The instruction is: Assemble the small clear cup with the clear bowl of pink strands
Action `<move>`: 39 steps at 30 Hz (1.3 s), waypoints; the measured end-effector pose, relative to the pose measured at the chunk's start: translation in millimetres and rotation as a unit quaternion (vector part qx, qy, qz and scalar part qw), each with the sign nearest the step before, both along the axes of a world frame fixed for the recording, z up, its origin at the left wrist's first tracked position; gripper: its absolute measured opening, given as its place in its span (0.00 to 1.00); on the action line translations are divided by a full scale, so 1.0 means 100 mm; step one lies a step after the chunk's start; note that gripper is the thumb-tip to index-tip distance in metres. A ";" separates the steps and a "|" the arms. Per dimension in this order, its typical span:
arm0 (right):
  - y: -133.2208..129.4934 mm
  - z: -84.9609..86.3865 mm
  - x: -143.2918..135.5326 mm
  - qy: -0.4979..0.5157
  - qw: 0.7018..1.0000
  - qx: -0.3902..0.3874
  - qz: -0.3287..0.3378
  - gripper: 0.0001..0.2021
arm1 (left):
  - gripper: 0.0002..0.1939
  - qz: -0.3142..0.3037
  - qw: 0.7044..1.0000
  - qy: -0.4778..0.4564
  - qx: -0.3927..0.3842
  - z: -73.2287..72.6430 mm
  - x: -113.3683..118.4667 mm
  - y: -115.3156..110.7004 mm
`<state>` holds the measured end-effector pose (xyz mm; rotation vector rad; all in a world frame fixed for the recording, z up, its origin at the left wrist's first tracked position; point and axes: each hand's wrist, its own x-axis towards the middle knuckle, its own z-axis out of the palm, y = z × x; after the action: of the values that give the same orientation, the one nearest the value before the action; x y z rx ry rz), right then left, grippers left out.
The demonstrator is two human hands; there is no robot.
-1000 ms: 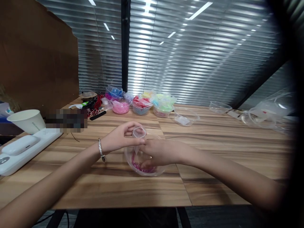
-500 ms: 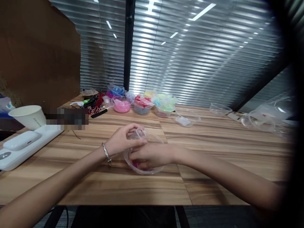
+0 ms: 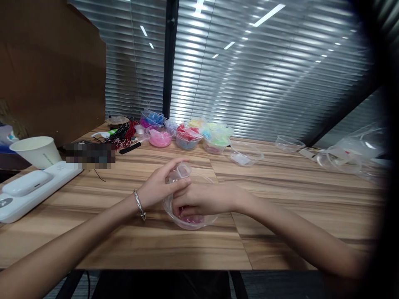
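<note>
My left hand (image 3: 162, 184) is closed round a small clear plastic cup (image 3: 183, 169), which leans at the far left side of a round clear plastic bowl (image 3: 172, 216). Its thumb points right, against the back of my right hand (image 3: 202, 198). My right hand reaches down into the bowl with curled fingers, at some shiny pink stuff (image 3: 193, 218) on the bottom. What the right fingertips hold, if anything, is hidden. The bowl rests on the wooden table (image 3: 274, 228).
Clear tubs of pink (image 3: 160, 138), red (image 3: 188, 135) and pale green (image 3: 217, 139) material line the back. An open clear container (image 3: 246, 158) lies right of them. Clear plastic packaging (image 3: 349, 153) is far right. A paper cup (image 3: 36, 153) and white power strip (image 3: 34, 189) are left.
My right hand has shifted slightly up and right inside the bowl, and more of the pink stuff shows. The fingers of my left hand have straightened a little, and the small cup has tilted.
</note>
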<state>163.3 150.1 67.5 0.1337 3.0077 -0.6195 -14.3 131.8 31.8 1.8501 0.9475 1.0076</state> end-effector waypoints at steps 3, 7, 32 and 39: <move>-0.02 0.10 0.02 -0.004 0.999 -0.033 -0.027 0.08 | 0.27 0.026 0.998 0.034 0.039 0.02 0.00 0.00; -0.05 0.22 0.09 0.035 0.995 -0.075 -0.057 0.06 | 0.26 0.040 0.995 0.067 0.056 0.05 -0.02 0.00; 0.04 0.25 0.24 0.304 0.921 -0.020 -0.242 0.04 | 0.29 -0.058 0.992 0.051 0.100 -0.02 -0.09 -0.04; 0.05 0.25 0.25 0.317 0.920 -0.011 -0.231 0.07 | 0.28 -0.047 0.993 0.058 0.089 -0.01 -0.05 -0.03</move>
<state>188.1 155.0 93.0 0.8124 3.6115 -0.8743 -19.7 128.7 30.7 2.1008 0.8524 0.9630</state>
